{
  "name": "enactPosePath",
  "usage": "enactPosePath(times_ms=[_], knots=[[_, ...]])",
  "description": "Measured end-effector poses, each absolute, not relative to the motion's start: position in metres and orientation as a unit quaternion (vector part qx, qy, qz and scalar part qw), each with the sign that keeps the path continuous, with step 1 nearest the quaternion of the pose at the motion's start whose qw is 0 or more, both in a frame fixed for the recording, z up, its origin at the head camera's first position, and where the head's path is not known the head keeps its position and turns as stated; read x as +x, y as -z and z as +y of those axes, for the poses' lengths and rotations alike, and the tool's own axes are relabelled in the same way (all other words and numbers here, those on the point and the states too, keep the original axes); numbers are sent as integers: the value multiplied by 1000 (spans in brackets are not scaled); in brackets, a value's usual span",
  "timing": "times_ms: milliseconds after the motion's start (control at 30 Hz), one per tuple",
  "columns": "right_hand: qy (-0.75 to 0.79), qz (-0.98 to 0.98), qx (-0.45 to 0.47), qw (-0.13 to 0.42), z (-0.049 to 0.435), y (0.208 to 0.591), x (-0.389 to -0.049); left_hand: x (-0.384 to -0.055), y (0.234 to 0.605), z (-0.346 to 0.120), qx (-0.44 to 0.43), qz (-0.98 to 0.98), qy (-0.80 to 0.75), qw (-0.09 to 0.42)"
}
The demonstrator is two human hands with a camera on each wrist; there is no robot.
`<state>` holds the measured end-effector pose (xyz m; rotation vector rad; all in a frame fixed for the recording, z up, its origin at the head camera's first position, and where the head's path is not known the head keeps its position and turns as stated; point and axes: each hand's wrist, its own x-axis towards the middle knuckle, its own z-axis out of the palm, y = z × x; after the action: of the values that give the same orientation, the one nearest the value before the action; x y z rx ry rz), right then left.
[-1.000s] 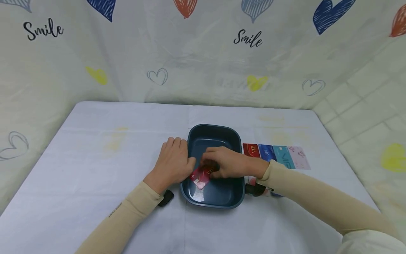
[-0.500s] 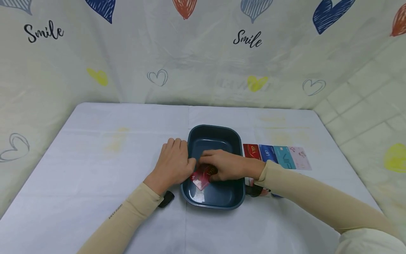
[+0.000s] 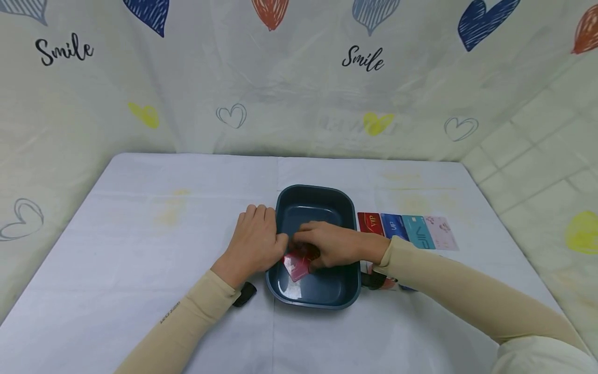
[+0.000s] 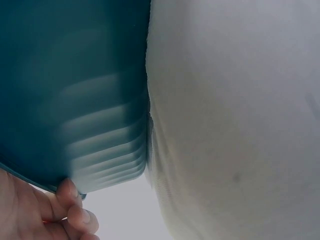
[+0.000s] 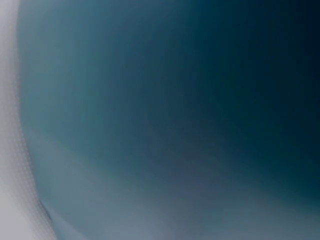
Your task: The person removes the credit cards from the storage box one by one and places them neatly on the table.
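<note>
A dark blue plastic basin (image 3: 327, 298) stands on the white-covered table. My left hand (image 3: 254, 236) grips its left rim; in the left wrist view its curled fingers (image 4: 70, 195) hook over that edge. Inside the basin, my right hand (image 3: 336, 243) pinches a shiny pinkish-red card (image 3: 296, 267) between thumb and fingers. The card lies at an angle over the basin floor, its upper part covered by the fingers. Whether it is one card or more, I cannot tell. Only blurred blue wall shows in the right wrist view.
Right of the basin lies a row of cards: a red VIP card (image 3: 370, 223), a blue card (image 3: 394, 226), a teal card (image 3: 418, 231) and a pink card (image 3: 441, 232). More cards lie nearer, mostly hidden under my right sleeve (image 3: 448, 283).
My right hand has shifted slightly toward me, and the card has turned a little; its gold lettering, visible before, no longer shows. The left hand stays on the rim.
</note>
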<state>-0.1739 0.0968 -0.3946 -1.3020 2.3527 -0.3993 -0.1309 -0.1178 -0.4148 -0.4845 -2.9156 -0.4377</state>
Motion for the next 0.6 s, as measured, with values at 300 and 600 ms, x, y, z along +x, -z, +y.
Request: enactPosePath(times_ms=[300,600], knots=[[157,848,-449,235,98,395,-174,-131,415,-117,-164,-972,143,85],[162,848,-439,249,97,396,-174,-131,416,-117,-163,-972,142,89]])
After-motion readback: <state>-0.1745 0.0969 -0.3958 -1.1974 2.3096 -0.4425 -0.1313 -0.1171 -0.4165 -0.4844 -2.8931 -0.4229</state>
